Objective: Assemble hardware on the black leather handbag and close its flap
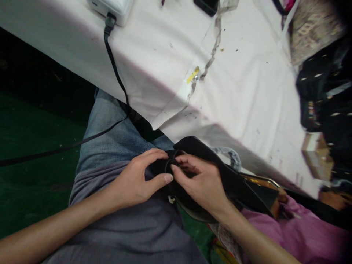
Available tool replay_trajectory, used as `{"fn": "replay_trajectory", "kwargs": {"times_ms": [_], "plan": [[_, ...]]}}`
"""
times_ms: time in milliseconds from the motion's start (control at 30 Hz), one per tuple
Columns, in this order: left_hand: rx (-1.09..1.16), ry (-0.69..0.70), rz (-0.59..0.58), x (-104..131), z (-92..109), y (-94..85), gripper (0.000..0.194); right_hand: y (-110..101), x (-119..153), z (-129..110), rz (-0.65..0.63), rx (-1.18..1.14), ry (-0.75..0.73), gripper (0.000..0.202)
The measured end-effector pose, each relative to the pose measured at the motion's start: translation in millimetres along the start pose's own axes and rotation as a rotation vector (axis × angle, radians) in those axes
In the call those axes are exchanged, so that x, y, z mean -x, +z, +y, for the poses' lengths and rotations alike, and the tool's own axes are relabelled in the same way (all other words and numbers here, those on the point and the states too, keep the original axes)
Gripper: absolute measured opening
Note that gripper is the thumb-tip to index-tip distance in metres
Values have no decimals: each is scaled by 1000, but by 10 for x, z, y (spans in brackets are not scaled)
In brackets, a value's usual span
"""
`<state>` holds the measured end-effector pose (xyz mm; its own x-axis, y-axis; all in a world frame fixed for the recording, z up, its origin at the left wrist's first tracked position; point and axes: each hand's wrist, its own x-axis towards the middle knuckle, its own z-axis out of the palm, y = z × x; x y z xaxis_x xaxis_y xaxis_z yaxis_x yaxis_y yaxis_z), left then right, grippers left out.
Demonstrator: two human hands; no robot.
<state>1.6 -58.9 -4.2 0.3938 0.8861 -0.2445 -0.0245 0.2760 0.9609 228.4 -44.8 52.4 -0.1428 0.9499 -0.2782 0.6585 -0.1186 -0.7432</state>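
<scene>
On my lap, below the table edge, lies what looks like a black bag [192,146] of smooth, leather-like material. My left hand [140,176] grips its dark end from the left, with the thumb and forefinger on either side. From the right, my right hand [202,179] pinches a thin black strap [172,160] where it loops at that end. The fingertips of both hands almost meet there, and the fine detail between them is dark and blurred. Just below hangs a small pale metal fitting [171,200].
A white-covered table [165,55] with torn tape fills the upper view. On it are a white device [112,9] with a black cord [114,64], a black object [207,5] and a small box [317,154]. Dark goods [324,88] lie right, near another person's pink sleeve [297,231].
</scene>
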Motion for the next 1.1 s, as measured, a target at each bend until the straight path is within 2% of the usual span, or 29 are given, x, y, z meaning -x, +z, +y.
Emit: {"fn": "replay_trajectory", "kwargs": {"times_ms": [100,333,533,767,1100], "plan": [[4,7,30,-2,38,9,42,-9,15,23,7,-30,-28,8],[-101,121,78,-41,86,54,37,15,4,-8,-40,-58,9,10],[-136,115,143,-55,43,85,24,58,-7,-22,-54,-40,35,14],[-150,108,147,-71,47,66,24,79,14,-24,-83,-59,43,6],[-213,84,151,-142,63,55,22,48,4,-37,-50,130,-140,8]]}}
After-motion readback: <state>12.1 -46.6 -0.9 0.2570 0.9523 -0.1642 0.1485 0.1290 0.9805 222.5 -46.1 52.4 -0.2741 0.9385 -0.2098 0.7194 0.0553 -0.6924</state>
